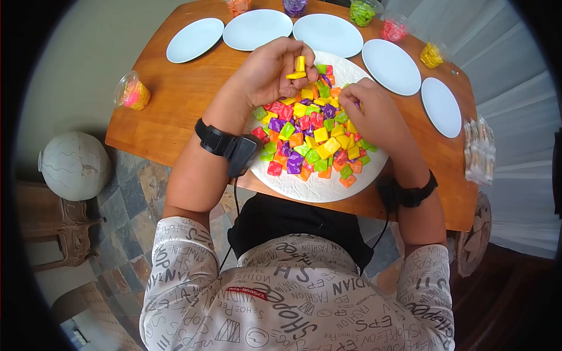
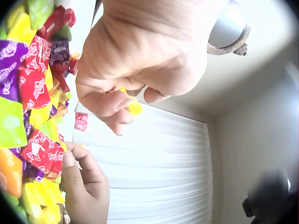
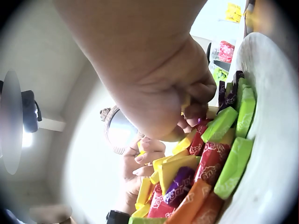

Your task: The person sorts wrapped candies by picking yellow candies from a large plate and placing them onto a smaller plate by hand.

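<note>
A heap of square wrapped candies (image 1: 321, 135) in yellow, red, green, orange and purple covers the large white plate (image 1: 345, 195) in front of the person. The left hand (image 1: 270, 69) is raised over the heap's far left side, its curled fingers holding yellow candies (image 1: 300, 63), one standing up from the others. At the right side of the heap, the right hand (image 1: 374, 111) reaches down with bent fingers. In the right wrist view, a bit of yellow candy (image 3: 186, 103) shows between its thumb and fingers, mostly hidden.
Small white plates (image 1: 391, 67) form an arc along the far side of the wooden table (image 1: 161, 131). Behind them stand clear cups of sorted candies, such as a green one (image 1: 363, 13). Another cup (image 1: 136, 93) is at left; clear packets (image 1: 479, 151) lie at the right edge.
</note>
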A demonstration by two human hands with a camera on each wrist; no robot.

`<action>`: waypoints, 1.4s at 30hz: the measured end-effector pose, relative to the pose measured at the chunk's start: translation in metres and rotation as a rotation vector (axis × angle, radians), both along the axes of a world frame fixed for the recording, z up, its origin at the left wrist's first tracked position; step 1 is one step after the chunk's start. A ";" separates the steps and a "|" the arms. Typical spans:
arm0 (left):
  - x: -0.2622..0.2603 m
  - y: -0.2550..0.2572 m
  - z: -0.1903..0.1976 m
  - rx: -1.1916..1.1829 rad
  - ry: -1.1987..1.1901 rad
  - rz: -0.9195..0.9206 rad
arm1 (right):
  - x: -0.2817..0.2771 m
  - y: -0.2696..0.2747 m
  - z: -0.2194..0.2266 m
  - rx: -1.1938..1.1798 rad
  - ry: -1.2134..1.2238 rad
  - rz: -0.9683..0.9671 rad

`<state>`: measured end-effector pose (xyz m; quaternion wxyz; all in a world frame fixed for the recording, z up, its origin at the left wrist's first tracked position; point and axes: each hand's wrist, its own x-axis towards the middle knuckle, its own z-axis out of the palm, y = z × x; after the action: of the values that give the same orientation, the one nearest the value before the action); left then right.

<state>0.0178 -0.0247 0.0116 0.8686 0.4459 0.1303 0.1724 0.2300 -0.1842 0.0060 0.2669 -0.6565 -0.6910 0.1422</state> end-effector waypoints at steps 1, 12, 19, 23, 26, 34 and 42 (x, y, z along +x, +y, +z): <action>0.000 -0.001 0.001 0.048 0.052 0.014 | 0.003 0.000 -0.006 -0.002 0.001 -0.002; -0.014 -0.011 0.006 1.250 0.563 -0.155 | 0.028 -0.018 0.009 -0.324 1.522 0.068; -0.012 -0.019 0.017 1.329 0.679 -0.193 | 0.023 -0.027 0.016 -0.253 0.335 0.071; -0.011 -0.019 0.018 1.358 0.701 -0.210 | 0.019 -0.029 0.016 -0.256 0.152 0.098; -0.012 -0.017 0.017 1.380 0.638 -0.177 | 0.018 -0.027 0.012 -0.265 0.183 0.070; -0.014 -0.006 0.001 1.063 0.346 -0.115 | 0.036 -0.022 0.000 -0.414 1.140 0.081; -0.012 -0.023 0.013 0.915 0.246 -0.235 | 0.026 -0.027 0.009 -0.437 0.906 0.137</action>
<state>0.0059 -0.0481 0.0246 0.5751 0.8108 0.0918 0.0588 0.2563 -0.2111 0.0151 0.3865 -0.5224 -0.5014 0.5712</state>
